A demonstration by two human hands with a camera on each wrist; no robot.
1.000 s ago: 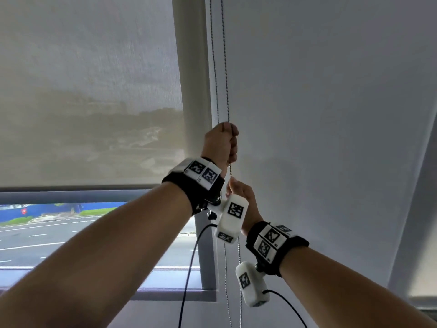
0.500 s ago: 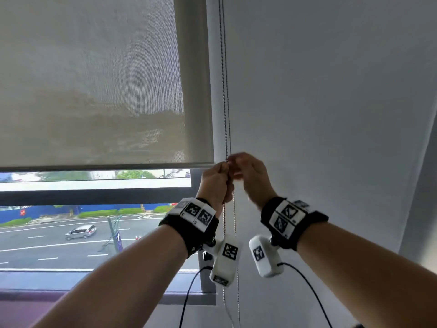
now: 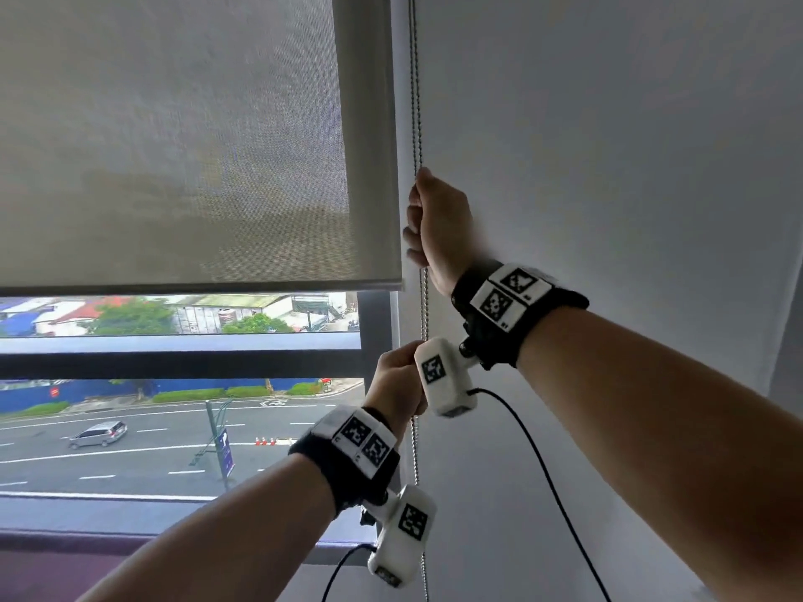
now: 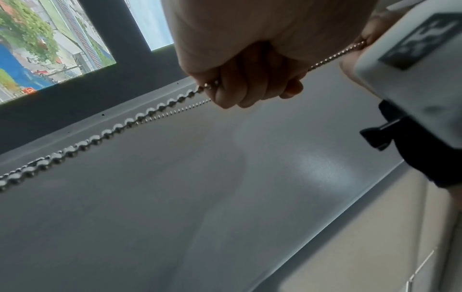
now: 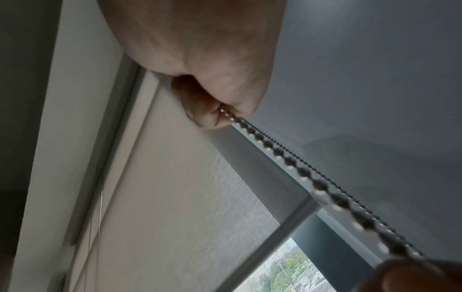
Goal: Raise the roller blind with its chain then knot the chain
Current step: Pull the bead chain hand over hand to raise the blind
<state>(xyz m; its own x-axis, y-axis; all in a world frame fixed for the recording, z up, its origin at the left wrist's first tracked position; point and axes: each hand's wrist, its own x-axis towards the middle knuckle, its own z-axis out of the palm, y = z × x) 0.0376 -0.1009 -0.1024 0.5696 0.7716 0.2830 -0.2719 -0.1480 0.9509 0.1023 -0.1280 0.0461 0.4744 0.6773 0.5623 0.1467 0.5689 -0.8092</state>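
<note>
A beige mesh roller blind [image 3: 182, 136] covers the upper window; its bottom bar [image 3: 195, 288] hangs about halfway down the glass. A metal bead chain [image 3: 416, 80] runs down beside the blind's right edge, against the white wall. My right hand [image 3: 430, 219] grips the chain high up, fingers curled round it, also seen in the right wrist view [image 5: 225, 113]. Lower down, my left hand [image 3: 399, 375] holds the same chain in a fist [image 4: 240, 87]. The chain [image 4: 105, 134] continues below the left hand as two strands.
A dark window frame bar [image 3: 174, 362] crosses below the blind, with a street and a car outside. The white wall [image 3: 608, 167] fills the right side. Wrist camera cables [image 3: 543, 471] dangle under both arms. A sill [image 3: 65, 540] runs along the bottom left.
The blind's bottom bar has risen. My right hand moved up the chain to a higher grip, while my left hand pulled down along it to below the right.
</note>
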